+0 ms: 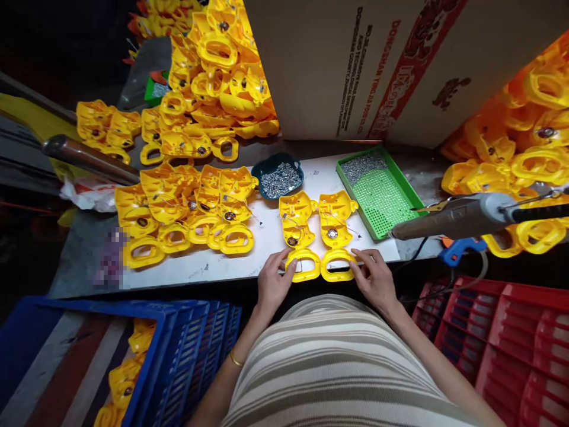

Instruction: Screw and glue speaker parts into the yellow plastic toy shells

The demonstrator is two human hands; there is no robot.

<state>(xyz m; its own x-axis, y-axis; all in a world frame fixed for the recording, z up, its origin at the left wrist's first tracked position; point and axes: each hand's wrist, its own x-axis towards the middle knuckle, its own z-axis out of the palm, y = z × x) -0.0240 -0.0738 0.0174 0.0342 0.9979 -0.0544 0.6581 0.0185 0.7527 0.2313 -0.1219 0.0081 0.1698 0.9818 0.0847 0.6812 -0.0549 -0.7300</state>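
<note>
Two yellow plastic toy shell halves lie side by side on the white board, hollow side up, with loop handles toward me. My left hand [274, 280] pinches the outer edge of the left shell half's handle [304, 277], thumb on the rim. On the other side, my right hand [374, 277] has its thumb and fingers on the right edge of the right shell half's handle [338, 276]. Inside the left shell half [295, 216] and the right shell half [334, 216] are thin wires and a round speaker-like part.
Behind the shells sit a dark bowl of screws [281, 178] and a green perforated tray [382, 196] with screws. An electric screwdriver [453, 216] juts in from the right, above a blue glue gun [462, 250]. More yellow shells [178, 201], a carton [320, 77], a blue crate [178, 308] and red crates [507, 332] surround me.
</note>
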